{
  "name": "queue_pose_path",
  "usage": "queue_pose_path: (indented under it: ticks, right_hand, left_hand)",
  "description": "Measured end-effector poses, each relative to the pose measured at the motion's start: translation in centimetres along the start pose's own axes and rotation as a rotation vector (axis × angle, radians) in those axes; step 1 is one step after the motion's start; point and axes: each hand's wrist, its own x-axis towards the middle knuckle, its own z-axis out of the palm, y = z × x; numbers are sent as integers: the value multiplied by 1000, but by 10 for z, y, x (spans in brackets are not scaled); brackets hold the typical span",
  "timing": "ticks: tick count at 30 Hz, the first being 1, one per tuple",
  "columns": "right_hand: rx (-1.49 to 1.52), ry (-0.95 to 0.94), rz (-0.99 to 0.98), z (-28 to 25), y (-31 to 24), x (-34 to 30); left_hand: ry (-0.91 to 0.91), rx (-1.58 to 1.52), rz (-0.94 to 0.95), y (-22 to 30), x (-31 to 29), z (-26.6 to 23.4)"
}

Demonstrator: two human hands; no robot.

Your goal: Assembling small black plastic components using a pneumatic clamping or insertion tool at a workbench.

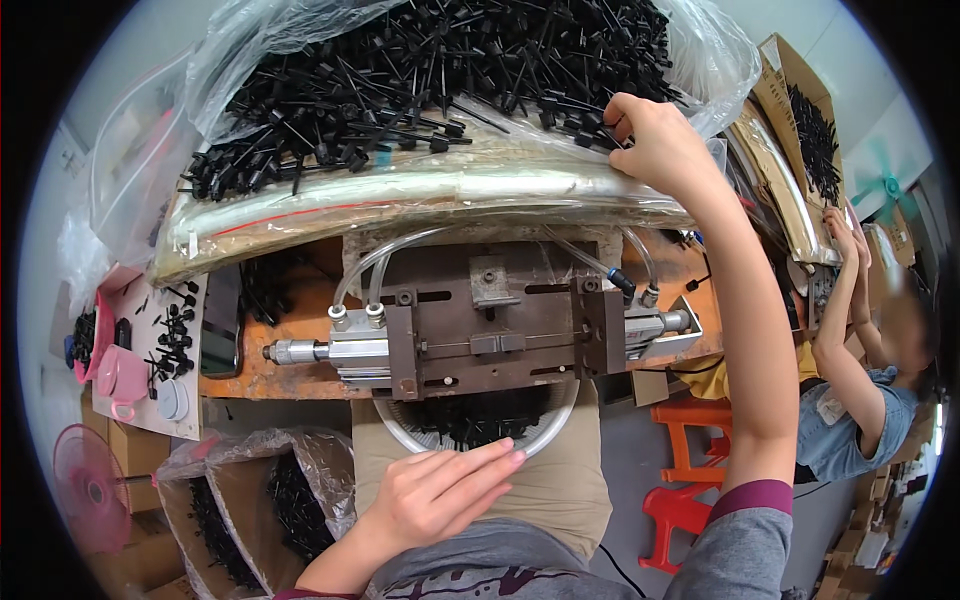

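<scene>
My right hand (658, 142) reaches to the right front edge of a big heap of black plastic parts (440, 75), thin stems with thicker heads. Its thumb and fingers curl round a black part at the heap's edge, partly hidden. My left hand (440, 495) lies with its fingers stretched out and close together, holding nothing, by the front rim of a round basket (548, 432) on my lap. More black parts (470, 415) fill the basket. Between my hands stands a brown metal fixture (480, 290) with an air cylinder (358, 355) at its left; nothing grips the fixture.
Clear plastic sheeting (730, 60) surrounds the heap. To the left are a phone (221, 330), a pink cup (122, 375), a pink fan (92, 488) and a lined carton (235, 510) of parts. At right, orange stools (690, 430) stand near a co-worker (855, 400) with raised hands.
</scene>
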Motion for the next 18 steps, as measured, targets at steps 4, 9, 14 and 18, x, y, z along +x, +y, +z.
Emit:
queue_pose_path:
  ticks: [4, 9, 14, 18]
  right_hand:
    - [13, -252, 37, -5, 1, 25]
    - [99, -204, -67, -11, 0, 13]
    - [566, -62, 79, -16, -12, 10]
    - [1075, 72, 216, -13, -8, 16]
  left_hand:
    - [-35, 27, -55, -1, -9, -6]
    - [19, -4, -13, -3, -10, -2]
    - [-17, -15, -10, 0, -3, -4]
    - [-4, -11, 15, 4, 2, -5]
